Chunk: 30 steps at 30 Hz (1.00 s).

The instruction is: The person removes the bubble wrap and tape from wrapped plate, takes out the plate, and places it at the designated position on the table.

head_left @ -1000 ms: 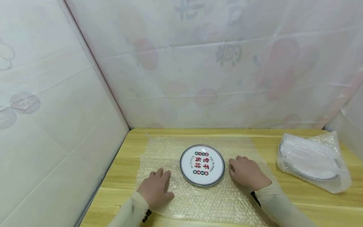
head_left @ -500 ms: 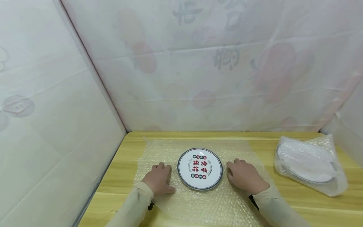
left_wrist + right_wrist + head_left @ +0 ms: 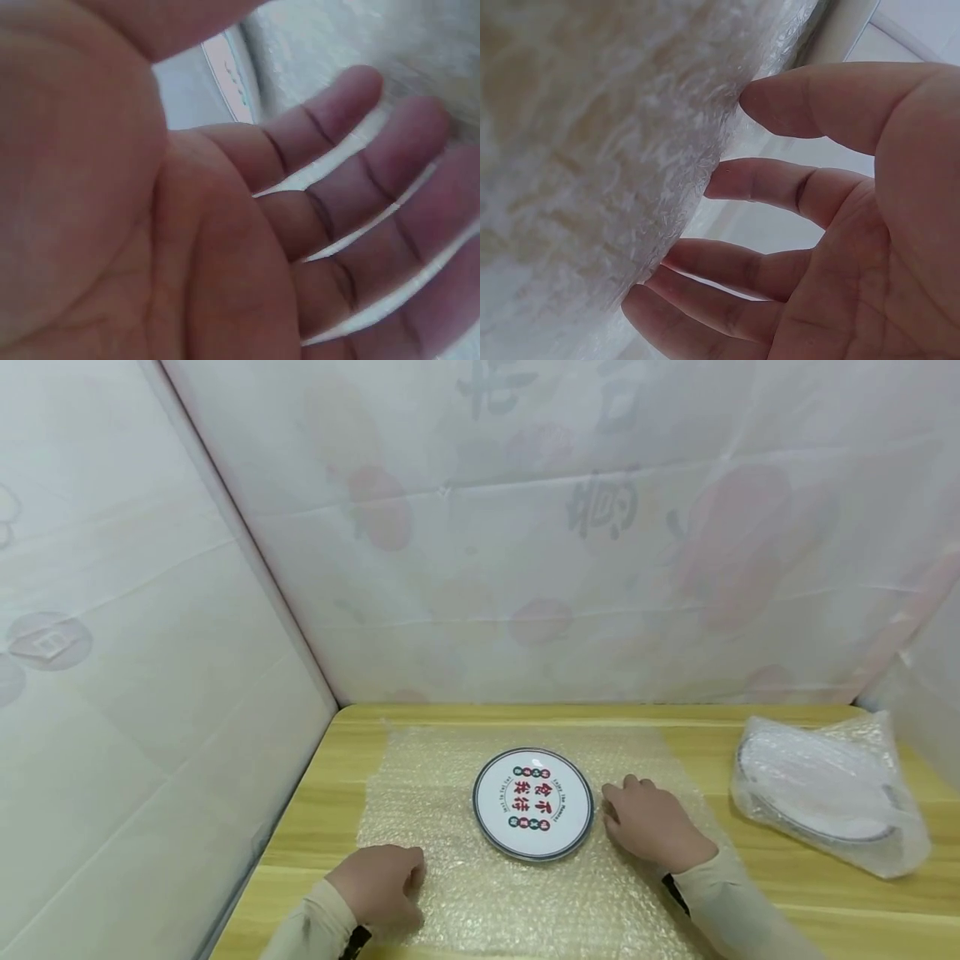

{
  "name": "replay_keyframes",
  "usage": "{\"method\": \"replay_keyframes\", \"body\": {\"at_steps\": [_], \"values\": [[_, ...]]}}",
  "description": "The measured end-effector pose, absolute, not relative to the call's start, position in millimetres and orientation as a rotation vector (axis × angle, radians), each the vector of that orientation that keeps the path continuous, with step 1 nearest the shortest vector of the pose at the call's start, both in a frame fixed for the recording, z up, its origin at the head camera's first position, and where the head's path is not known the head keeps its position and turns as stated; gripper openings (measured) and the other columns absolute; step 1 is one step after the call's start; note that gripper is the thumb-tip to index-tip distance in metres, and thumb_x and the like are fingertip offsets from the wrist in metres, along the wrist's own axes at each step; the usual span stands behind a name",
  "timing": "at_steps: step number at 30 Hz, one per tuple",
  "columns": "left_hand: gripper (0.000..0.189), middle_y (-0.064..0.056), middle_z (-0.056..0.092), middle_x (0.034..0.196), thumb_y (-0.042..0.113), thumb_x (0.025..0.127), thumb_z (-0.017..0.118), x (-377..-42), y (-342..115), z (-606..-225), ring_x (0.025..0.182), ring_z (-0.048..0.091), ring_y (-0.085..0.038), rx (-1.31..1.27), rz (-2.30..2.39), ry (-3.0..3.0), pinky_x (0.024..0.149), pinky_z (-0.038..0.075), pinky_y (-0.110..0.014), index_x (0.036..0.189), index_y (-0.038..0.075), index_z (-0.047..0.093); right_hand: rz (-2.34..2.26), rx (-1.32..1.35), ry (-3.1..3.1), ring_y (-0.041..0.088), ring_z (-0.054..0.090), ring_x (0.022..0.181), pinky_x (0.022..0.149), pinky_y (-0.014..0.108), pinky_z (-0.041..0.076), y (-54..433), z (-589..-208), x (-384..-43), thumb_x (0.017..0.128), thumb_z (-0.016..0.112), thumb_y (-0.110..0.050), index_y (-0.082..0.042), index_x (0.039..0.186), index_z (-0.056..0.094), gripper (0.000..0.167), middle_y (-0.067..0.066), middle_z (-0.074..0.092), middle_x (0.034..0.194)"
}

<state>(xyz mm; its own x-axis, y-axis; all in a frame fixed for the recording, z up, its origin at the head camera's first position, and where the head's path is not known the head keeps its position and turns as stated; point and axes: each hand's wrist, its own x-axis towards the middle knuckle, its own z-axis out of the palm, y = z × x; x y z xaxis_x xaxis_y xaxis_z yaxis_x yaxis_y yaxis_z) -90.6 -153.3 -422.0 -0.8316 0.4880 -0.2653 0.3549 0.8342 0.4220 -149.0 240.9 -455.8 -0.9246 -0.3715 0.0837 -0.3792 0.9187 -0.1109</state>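
Note:
A round white plate [image 3: 532, 843] with a dark double rim and red and green printed characters lies face up on a sheet of bubble wrap [image 3: 525, 906]. To the plate's lower left is my left hand [image 3: 382, 883], over the sheet's near left part. The left wrist view shows its palm and gently bent fingers [image 3: 409, 139] with nothing between them; part of the plate's rim appears behind. Just right of the plate, my right hand [image 3: 651, 822] rests its spread fingertips on the bubble wrap, as the right wrist view also shows.
A wooden table [image 3: 300, 852] bears everything. At the right lies a bundle in bubble wrap [image 3: 821, 789], with a dark-rimmed plate shape inside. White printed cloth walls [image 3: 480, 568] stand behind the table and along its left side.
My left hand has drawn back toward the near left, away from the plate, and turned. The right hand stays beside the plate. The plate has not visibly moved on the sheet.

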Motion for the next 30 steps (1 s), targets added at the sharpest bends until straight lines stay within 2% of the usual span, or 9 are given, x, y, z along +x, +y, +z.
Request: {"method": "replay_keyframes", "body": {"at_steps": [3,5,7,9,12,15,20,23,30], "values": [[0.028,0.013,0.056,0.073,0.029,0.076,0.086,-95,-152,-418,0.064,0.050,-0.007,0.617,0.465,2.689,0.060,0.047,-0.029,0.082,0.020,0.060,0.184,0.585,-3.015,0.027,0.051,0.069,0.052,0.042,0.046,243,-454,-149,0.090,0.068,-0.018,-0.009,0.091,0.060,0.012,0.010,0.050,0.079],[0.031,0.007,0.062,0.080,0.034,0.077,0.086,-101,-145,-413,0.069,0.057,-0.012,0.607,0.393,2.760,0.063,0.053,-0.033,0.089,0.015,0.064,0.181,0.583,-3.017,0.027,0.051,0.070,0.052,0.042,0.046,243,-454,-149,0.090,0.068,-0.018,-0.009,0.093,0.060,0.012,0.011,0.050,0.079],[0.045,-0.003,0.067,0.093,0.040,0.078,0.086,-108,-133,-408,0.080,0.064,-0.021,0.591,0.309,2.839,0.071,0.058,-0.040,0.103,0.008,0.067,0.180,0.582,-3.018,0.027,0.051,0.070,0.052,0.042,0.046,244,-453,-148,0.090,0.069,-0.017,-0.009,0.093,0.061,0.012,0.011,0.050,0.079],[0.065,-0.013,0.067,0.109,0.044,0.077,0.087,-117,-122,-405,0.094,0.066,-0.031,0.565,0.270,2.894,0.079,0.060,-0.048,0.121,0.003,0.064,0.182,0.583,-3.015,0.027,0.051,0.069,0.051,0.042,0.045,245,-454,-148,0.090,0.068,-0.017,-0.009,0.093,0.061,0.012,0.011,0.050,0.079],[0.089,-0.024,0.058,0.134,0.047,0.077,0.087,-130,-109,-408,0.117,0.059,-0.044,0.522,0.294,2.899,0.091,0.057,-0.056,0.145,0.002,0.051,0.184,0.591,-3.011,0.026,0.050,0.069,0.051,0.042,0.045,245,-457,-150,0.091,0.068,-0.017,-0.010,0.092,0.060,0.011,0.010,0.049,0.078],[0.102,-0.029,0.045,0.150,0.050,0.078,0.087,-140,-104,-416,0.134,0.047,-0.051,0.510,0.335,2.864,0.101,0.051,-0.060,0.156,0.004,0.039,0.190,0.601,-3.013,0.025,0.048,0.068,0.051,0.041,0.044,245,-462,-152,0.091,0.068,-0.018,-0.011,0.089,0.058,0.011,0.009,0.048,0.077],[0.104,-0.032,0.029,0.162,0.053,0.079,0.086,-151,-103,-429,0.145,0.030,-0.058,0.510,0.393,2.830,0.105,0.046,-0.067,0.159,0.008,0.038,0.179,0.594,-3.024,0.025,0.049,0.069,0.052,0.041,0.045,244,-460,-151,0.091,0.067,-0.018,-0.011,0.091,0.059,0.011,0.009,0.050,0.078],[0.100,-0.031,0.028,0.163,0.054,0.079,0.085,-153,-104,-434,0.145,0.030,-0.058,0.492,0.410,2.816,0.105,0.045,-0.069,0.158,0.011,0.041,0.169,0.599,-3.029,0.026,0.050,0.070,0.053,0.041,0.045,243,-457,-149,0.091,0.067,-0.017,-0.009,0.093,0.061,0.010,0.010,0.050,0.079],[0.097,-0.029,0.035,0.160,0.054,0.078,0.085,-155,-102,-434,0.144,0.036,-0.053,0.473,0.337,2.805,0.105,0.048,-0.063,0.154,0.008,0.047,0.182,0.620,-3.049,0.024,0.049,0.070,0.054,0.040,0.044,241,-451,-147,0.089,0.067,-0.015,-0.009,0.095,0.061,0.010,0.009,0.049,0.079]]}}
